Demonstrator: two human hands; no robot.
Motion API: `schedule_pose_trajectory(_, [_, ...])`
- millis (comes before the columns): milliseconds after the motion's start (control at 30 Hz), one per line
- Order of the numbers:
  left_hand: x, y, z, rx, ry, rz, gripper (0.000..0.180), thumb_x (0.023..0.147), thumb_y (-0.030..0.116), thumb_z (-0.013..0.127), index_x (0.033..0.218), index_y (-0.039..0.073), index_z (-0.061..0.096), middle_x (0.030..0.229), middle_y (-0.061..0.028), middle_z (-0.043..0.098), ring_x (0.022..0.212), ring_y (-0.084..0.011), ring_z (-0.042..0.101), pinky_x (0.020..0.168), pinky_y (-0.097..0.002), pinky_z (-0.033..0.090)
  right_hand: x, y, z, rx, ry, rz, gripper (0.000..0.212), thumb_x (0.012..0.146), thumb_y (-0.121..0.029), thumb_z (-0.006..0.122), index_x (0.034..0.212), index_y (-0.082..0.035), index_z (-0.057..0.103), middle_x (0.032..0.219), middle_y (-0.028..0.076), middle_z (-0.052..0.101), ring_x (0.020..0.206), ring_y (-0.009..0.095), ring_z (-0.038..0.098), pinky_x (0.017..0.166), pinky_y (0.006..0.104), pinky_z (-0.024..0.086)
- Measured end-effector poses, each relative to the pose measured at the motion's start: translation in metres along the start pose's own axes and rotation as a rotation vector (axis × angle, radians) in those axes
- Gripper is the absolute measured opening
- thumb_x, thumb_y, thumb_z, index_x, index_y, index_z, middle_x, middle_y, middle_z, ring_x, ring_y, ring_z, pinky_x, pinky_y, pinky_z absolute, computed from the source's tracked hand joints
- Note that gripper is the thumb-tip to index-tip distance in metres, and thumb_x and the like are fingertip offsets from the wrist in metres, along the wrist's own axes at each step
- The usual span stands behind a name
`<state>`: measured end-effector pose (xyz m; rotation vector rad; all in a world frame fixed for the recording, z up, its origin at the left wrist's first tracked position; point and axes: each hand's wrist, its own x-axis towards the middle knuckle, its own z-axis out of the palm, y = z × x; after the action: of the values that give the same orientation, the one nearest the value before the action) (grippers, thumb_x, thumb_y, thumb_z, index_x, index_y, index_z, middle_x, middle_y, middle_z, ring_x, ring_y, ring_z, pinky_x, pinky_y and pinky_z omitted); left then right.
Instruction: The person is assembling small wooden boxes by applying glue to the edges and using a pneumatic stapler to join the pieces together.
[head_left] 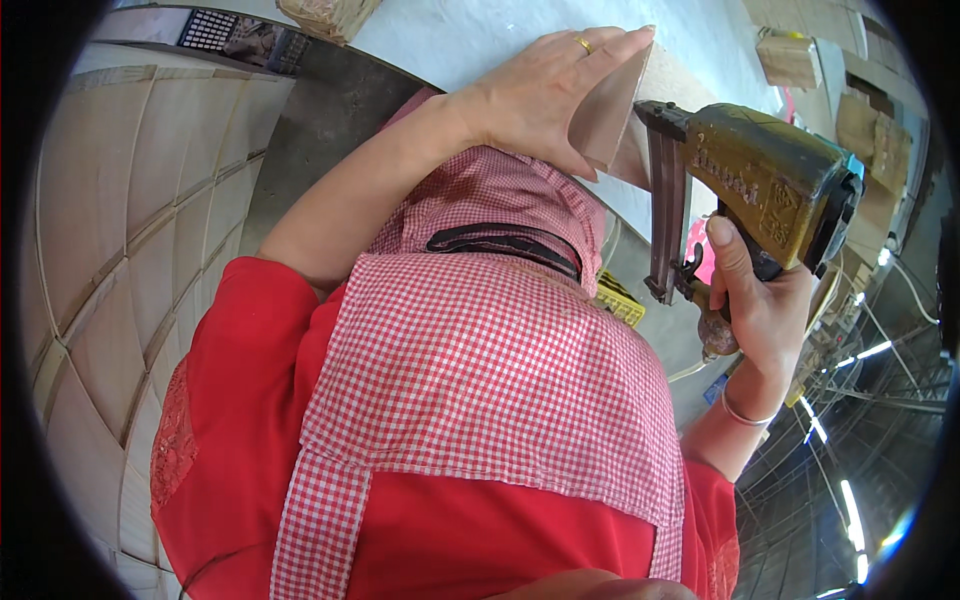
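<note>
My right hand (762,300) grips the handle of a pneumatic staple gun (765,170), a worn yellow-brown body with a dark magazine. The gun's nose points left and meets, or nearly meets, the edge of a thin wooden board (612,112); I cannot tell whether they touch. My left hand (540,95) holds that board from its left side, thumb at the near end and fingers stretched along the far end. The board stands on edge against another light wooden piece (675,80) on the pale worktable (440,35).
Wood blocks lie on the table at the far left (330,15) and far right (788,60). Large stacked panels (130,210) rise at my left. A yellow plastic crate (620,298) sits below the table edge. A pale hose (690,371) trails near the gun's handle.
</note>
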<state>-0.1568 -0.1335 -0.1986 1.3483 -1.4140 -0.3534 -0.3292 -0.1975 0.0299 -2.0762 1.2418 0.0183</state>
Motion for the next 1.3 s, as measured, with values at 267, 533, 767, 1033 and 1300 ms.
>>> schedule_pose_trajectory(267, [0.001, 0.004, -0.002, 0.069, 0.009, 0.013, 0.134, 0.051, 0.038, 0.093, 0.156, 0.009, 0.015, 0.144, -0.0220, 0.043, 0.132, -0.0389, 0.044, 0.114, -0.0469, 0.034, 0.008, 0.007, -0.009, -0.054, -0.040, -0.094, 0.025, 0.091, -0.022, 0.075, 0.100, 0.001, 0.068, 0.063, -0.001, 0.058, 0.046, 0.005, 0.046, 0.042, 0.0226, 0.033])
schedule_pose_trajectory(533, [0.000, 0.002, 0.004, 0.097, -0.049, -0.022, 0.133, 0.051, 0.033, 0.093, 0.157, 0.009, 0.015, 0.153, -0.0198, 0.033, 0.139, -0.0369, 0.038, 0.118, -0.0467, 0.031, -0.031, 0.078, -0.051, 0.135, 0.333, -0.016, 0.024, 0.094, -0.020, 0.070, 0.101, 0.002, 0.065, 0.059, -0.003, 0.053, 0.044, 0.005, 0.045, 0.041, 0.0225, 0.033])
schedule_pose_trajectory(767, [0.006, 0.018, -0.005, 0.017, -0.095, -0.069, 0.132, 0.053, 0.032, 0.093, 0.157, 0.008, 0.015, 0.151, -0.0168, 0.037, 0.139, -0.0348, 0.038, 0.115, -0.0457, 0.035, -0.038, 0.244, -0.081, 0.049, 0.536, 0.049, 0.030, 0.091, -0.019, 0.070, 0.109, 0.002, 0.060, 0.074, 0.003, 0.058, 0.060, 0.011, 0.055, 0.056, 0.0258, 0.046])
schedule_pose_trajectory(1033, [-0.029, 0.047, -0.074, -1.125, 0.067, -0.884, 0.092, 0.086, 0.054, 0.067, 0.154, 0.009, 0.026, 0.150, -0.0196, 0.037, 0.137, -0.0353, 0.041, 0.112, -0.0516, 0.036, -0.018, 0.359, -0.028, -0.629, 0.747, 0.170, 0.070, 0.081, -0.020, 0.067, 0.144, -0.004, 0.041, 0.118, 0.032, 0.062, 0.108, 0.045, 0.062, 0.090, 0.0507, 0.049])
schedule_pose_trajectory(1300, [-0.108, 0.052, -0.068, -1.808, -0.123, -1.116, 0.091, 0.092, 0.073, 0.040, 0.144, -0.002, 0.044, 0.138, -0.0271, 0.052, 0.131, -0.0344, 0.050, 0.105, -0.0519, 0.044, -0.007, 0.326, -0.007, -0.606, 0.686, 0.204, 0.059, 0.086, -0.032, 0.072, 0.132, 0.000, 0.054, 0.114, 0.026, 0.066, 0.102, 0.043, 0.064, 0.087, 0.0479, 0.051])
